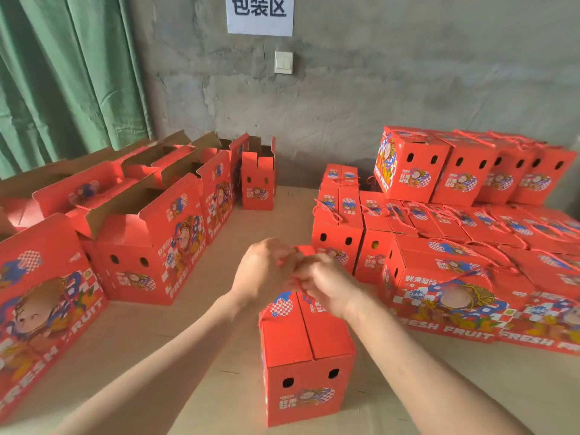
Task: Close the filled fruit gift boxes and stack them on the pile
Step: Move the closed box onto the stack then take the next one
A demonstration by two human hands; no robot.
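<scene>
Bare concrete wall (376,73), green curtain (62,73), white switch (283,62), paper sign (260,14).

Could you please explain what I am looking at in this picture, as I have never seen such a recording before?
There is no machine here. A person wears one camera on the head, so you look forward and down along their bare arms. The left hand and right hand meet above a closed red box on the table, and both pinch its red cord handle. To the left stand open boxes with their flaps up. To the right is the pile of closed boxes. Behind hang a paper sign and a green curtain.
</scene>
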